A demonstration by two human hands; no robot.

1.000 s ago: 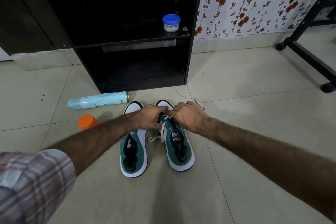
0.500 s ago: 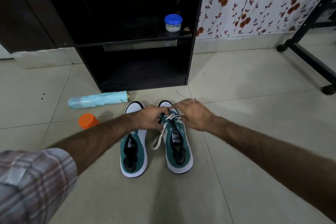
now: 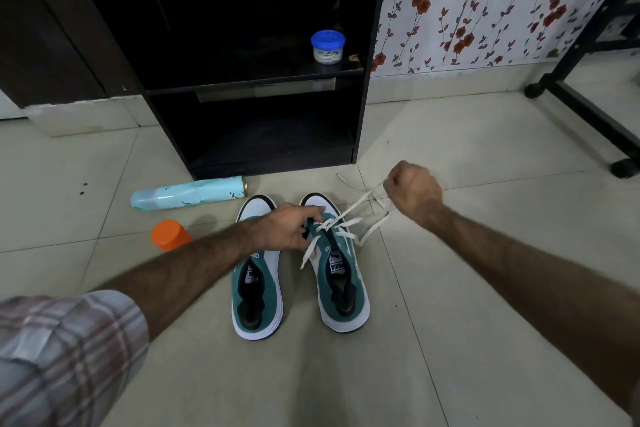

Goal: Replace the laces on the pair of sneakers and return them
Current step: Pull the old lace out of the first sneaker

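Better to draw the flat white lace point(image 3: 349, 210) gently rightward in the curled right hand point(image 3: 412, 192) while the left hand point(image 3: 287, 229) pins the right green-and-white suede sneaker point(image 3: 337, 263), on the pale tiled floor point(image 3: 485, 288) before the black cabinet point(image 3: 256, 135).

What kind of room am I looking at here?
Probably a home room: pale tiled floor, floral-patterned wall, and a black open shelf unit holding a blue-lidded tub.
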